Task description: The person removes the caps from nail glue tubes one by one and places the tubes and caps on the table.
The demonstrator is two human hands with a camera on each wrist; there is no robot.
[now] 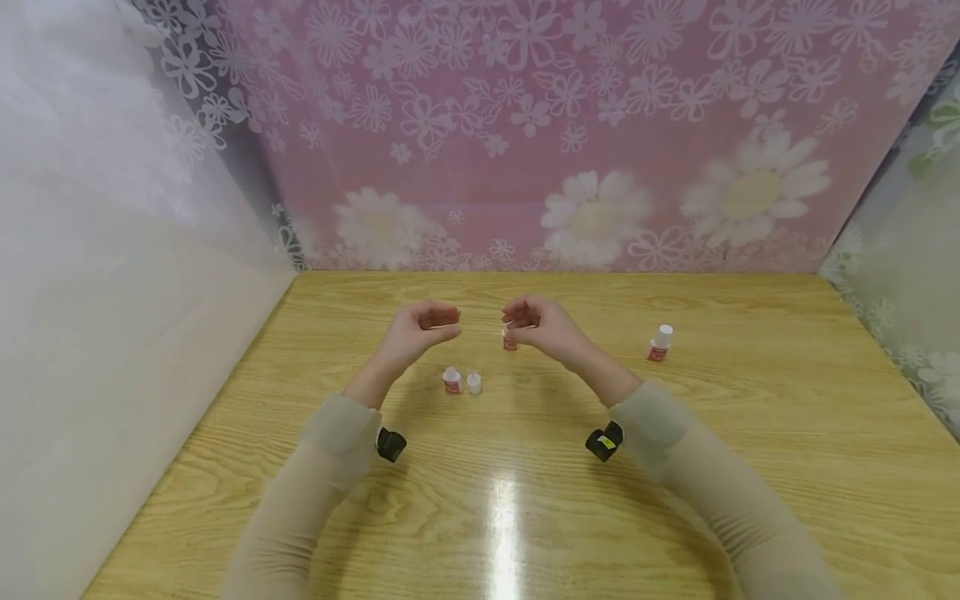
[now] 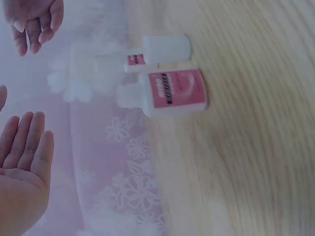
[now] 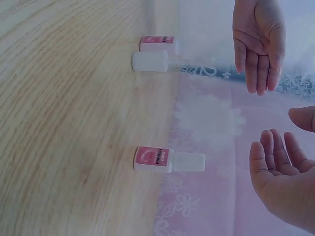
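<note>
Both hands hover above the wooden table (image 1: 750, 467), palms turned toward each other and holding nothing. My left hand (image 1: 429, 325) has relaxed, nearly straight fingers, as the left wrist view shows (image 2: 24, 157). My right hand (image 1: 531, 322) has loosely curled fingers (image 3: 275, 167). A small pink-labelled bottle (image 1: 510, 340) stands on the table just below the right fingers, apart from them (image 3: 165, 160). A second pink-labelled bottle (image 1: 452, 381) and a plain white bottle (image 1: 474, 382) stand side by side between the forearms (image 2: 170, 91).
Another pink-labelled bottle with a white cap (image 1: 660, 343) stands alone to the right. A pink flowered backdrop (image 1: 570, 150) closes the table's far edge, with white curtains on the left and right sides. A black wrist camera sits on each forearm.
</note>
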